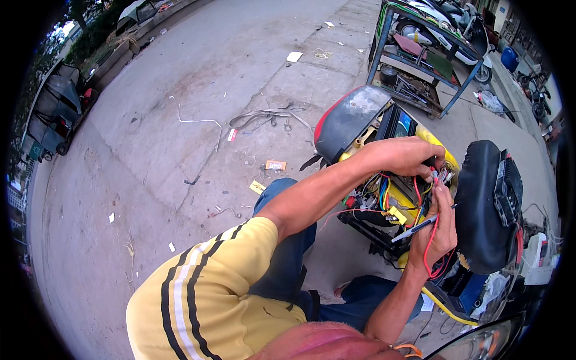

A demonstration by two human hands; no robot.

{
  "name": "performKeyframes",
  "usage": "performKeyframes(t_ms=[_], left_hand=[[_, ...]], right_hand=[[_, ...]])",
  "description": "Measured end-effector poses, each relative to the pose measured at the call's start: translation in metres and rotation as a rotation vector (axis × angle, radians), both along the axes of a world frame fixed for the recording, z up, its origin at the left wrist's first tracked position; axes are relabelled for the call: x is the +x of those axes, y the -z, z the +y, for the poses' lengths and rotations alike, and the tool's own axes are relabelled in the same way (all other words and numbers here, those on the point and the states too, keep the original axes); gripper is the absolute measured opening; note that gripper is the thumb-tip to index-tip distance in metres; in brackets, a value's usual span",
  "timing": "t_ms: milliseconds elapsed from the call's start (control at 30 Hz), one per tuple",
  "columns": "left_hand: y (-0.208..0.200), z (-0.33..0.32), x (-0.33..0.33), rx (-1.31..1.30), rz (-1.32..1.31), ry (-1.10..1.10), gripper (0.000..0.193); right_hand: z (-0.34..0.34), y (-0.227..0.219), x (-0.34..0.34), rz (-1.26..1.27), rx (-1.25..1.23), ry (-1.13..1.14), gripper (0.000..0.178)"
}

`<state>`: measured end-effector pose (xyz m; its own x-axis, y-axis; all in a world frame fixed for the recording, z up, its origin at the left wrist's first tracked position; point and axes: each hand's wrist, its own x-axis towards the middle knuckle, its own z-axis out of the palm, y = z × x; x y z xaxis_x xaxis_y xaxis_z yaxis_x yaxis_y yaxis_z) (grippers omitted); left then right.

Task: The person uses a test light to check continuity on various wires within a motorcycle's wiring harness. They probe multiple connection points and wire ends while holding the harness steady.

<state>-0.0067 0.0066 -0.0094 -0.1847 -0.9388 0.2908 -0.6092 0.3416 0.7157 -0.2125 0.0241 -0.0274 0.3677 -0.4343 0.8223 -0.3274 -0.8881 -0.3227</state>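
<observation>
My left hand (414,157) reaches over the opened yellow-and-black vehicle body (403,195), probably a scooter. Its fingertips pinch red wire ends among the wiring. Just below, my right hand (440,227) is closed on a red wire (429,243), its fingertips raised close to the left ones. A slim pen-like tool (415,228) with a pale tip also lies across the right hand, tucked between the fingers. The exact joint between the fingertips is too small to make out. Near the hands are a yellow connector (396,216) and bundled coloured wires (382,191).
A detached black seat (478,207) stands to the right. Behind, a metal rack trolley (420,63) holds tools beside a parked scooter (444,27). Grey straps (267,115), a bent wire (201,122) and a small orange box (275,165) lie on the concrete. A three-wheeler (55,114) stands far left.
</observation>
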Motion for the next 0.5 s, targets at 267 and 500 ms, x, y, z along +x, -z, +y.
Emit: performKeyframes(t_ms=[267, 500], left_hand=[[0.001, 0.000, 0.003, -0.005, -0.036, -0.021, 0.044], [-0.007, -0.001, -0.005, 0.048, -0.023, -0.020, 0.043]], right_hand=[[0.000, 0.003, 0.000, -0.030, -0.012, 0.014, 0.025], [-0.004, 0.010, -0.005, -0.082, 0.007, 0.016, 0.023]])
